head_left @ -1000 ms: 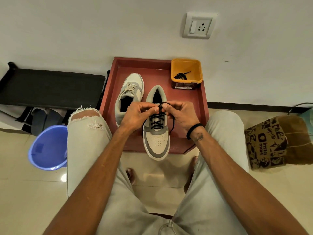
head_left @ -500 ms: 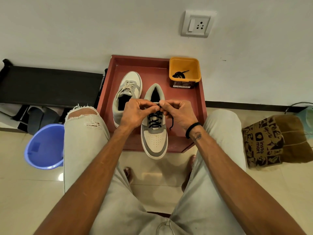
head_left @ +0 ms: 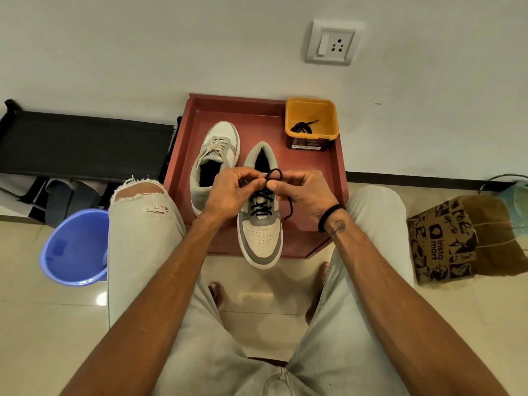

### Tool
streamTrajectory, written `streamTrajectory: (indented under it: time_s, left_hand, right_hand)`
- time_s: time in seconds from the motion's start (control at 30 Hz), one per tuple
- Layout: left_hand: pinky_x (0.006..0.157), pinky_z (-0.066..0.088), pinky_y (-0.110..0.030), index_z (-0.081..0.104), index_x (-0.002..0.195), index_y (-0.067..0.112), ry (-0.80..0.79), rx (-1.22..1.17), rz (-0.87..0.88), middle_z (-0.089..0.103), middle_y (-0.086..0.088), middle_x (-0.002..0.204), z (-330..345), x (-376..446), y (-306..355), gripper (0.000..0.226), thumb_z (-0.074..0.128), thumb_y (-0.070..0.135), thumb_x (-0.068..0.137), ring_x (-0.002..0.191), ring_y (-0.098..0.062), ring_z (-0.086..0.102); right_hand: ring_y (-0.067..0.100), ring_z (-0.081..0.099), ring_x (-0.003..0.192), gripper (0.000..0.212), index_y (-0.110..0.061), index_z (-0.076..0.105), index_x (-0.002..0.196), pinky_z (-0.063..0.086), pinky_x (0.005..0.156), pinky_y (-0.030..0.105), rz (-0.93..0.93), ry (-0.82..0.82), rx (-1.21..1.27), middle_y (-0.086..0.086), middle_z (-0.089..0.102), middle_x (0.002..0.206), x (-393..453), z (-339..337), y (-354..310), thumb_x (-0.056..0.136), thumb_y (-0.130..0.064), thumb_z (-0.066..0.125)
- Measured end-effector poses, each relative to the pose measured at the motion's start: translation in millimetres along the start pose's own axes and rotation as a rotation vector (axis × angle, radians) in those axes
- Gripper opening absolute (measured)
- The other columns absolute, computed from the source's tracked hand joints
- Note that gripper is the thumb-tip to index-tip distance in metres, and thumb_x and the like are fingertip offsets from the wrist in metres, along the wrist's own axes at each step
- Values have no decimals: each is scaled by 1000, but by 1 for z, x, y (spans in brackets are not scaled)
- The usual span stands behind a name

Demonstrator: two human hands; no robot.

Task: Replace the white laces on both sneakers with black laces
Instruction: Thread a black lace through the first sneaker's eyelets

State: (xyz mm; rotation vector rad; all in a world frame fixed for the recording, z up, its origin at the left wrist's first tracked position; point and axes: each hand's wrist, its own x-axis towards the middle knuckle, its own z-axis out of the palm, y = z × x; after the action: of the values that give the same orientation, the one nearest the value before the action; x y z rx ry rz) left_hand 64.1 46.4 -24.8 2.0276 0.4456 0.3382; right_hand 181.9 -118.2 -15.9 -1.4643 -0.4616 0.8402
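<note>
At nine o'clock of the tray sits a blue bucket [head_left: 75, 247] on the floor, beside the person's left knee. On the red tray [head_left: 183, 155] two sneakers lie side by side. The left sneaker [head_left: 215, 158], at about eleven o'clock from the hands, keeps its white lace [head_left: 213, 147] and points its toe at the wall. The left hand [head_left: 228, 192] has its fingers curled, thumb and forefinger pinching the black lace [head_left: 264, 200] just above the top eyelets of the right sneaker [head_left: 261, 218], whose toe hangs over the tray's near edge. A small loop of that lace stands up between the two hands, at twelve o'clock of the fingertips. The right hand [head_left: 307, 195] pinches the lace from the other side, fingers curled tight; a loose end dangles at six o'clock under its palm. At one o'clock, in the tray's far corner, a yellow tub [head_left: 313, 110] holds a spare lace [head_left: 303, 127]. A brown bag [head_left: 445, 241] stands at three o'clock.
</note>
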Motion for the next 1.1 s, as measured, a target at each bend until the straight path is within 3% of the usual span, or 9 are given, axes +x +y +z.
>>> streamTrajectory:
  time_s: [0.17, 0.3, 0.47, 0.63, 0.73, 0.83, 0.93, 1.0, 1.1]
  left_hand:
    - [73, 50, -15, 67, 108, 13, -5, -5, 16, 73, 6, 83, 0, 2, -5, 11, 61, 22, 104, 76, 2, 66]
    - [74, 51, -19, 63, 113, 16, -34, 99, 73, 72, 7, 86, -6, 0, -7, 15, 58, 28, 106, 77, -5, 66]
    - [71, 55, -28, 69, 111, 18, -7, 166, 103, 72, 9, 89, -7, -1, -6, 14, 64, 29, 102, 74, -11, 66]
    - [58, 47, -16, 75, 102, 20, 69, 173, 60, 71, 10, 84, 5, -10, 3, 10, 73, 27, 96, 60, -1, 57]
    - [58, 44, -9, 77, 103, 16, 137, 135, 4, 71, 9, 85, 10, -12, 6, 14, 73, 27, 96, 62, 6, 59]
    - [58, 42, -5, 78, 105, 16, 179, 166, 19, 73, 7, 89, 11, -14, 8, 16, 74, 27, 95, 64, 12, 59]
    - [66, 48, -8, 80, 108, 19, 137, 254, 110, 77, 5, 94, 9, -16, 9, 17, 74, 29, 96, 69, 6, 63]
    - [71, 50, -13, 81, 110, 23, 101, 291, 146, 78, 4, 99, 8, -15, 7, 18, 74, 29, 95, 72, 1, 63]
    - [74, 47, -7, 80, 113, 22, 93, 248, 127, 78, 4, 104, 7, -14, 4, 20, 75, 26, 95, 78, 2, 64]
  right_hand:
    - [9, 72, 71, 21, -3, 76, 112, 57, 66, 19, -30, -16, -285, -1, 79, 83, 2, -2, 3, 91, -7, 77]
    - [8, 67, 65, 12, -7, 76, 105, 51, 58, 16, -67, 57, -290, 10, 79, 87, 5, -5, 1, 93, -10, 75]
    - [14, 69, 63, 24, -4, 69, 102, 51, 54, 21, -94, 170, -307, 4, 78, 78, 7, -5, -1, 89, -19, 82]
    - [13, 66, 58, 9, -4, 74, 94, 54, 56, 23, -64, 143, -230, 2, 75, 70, 5, 8, 3, 87, -6, 80]
    - [14, 70, 70, 13, -12, 76, 93, 60, 68, 25, -66, 100, -190, 1, 77, 78, 3, 13, 3, 90, 0, 74]
    - [16, 74, 80, 10, -15, 77, 96, 62, 77, 29, -72, 77, -152, 3, 80, 89, -4, 16, 1, 90, -6, 77]
    - [14, 74, 77, 14, -8, 80, 100, 62, 76, 30, -101, 128, -172, 5, 80, 91, -6, 19, 1, 90, -18, 80]
    - [13, 72, 73, 16, -4, 79, 103, 62, 74, 30, -104, 182, -181, 8, 80, 91, -4, 19, 3, 90, -14, 79]
    - [18, 74, 79, 16, -1, 78, 104, 62, 75, 30, -107, 213, -123, 12, 79, 95, 1, 17, 8, 90, -7, 78]
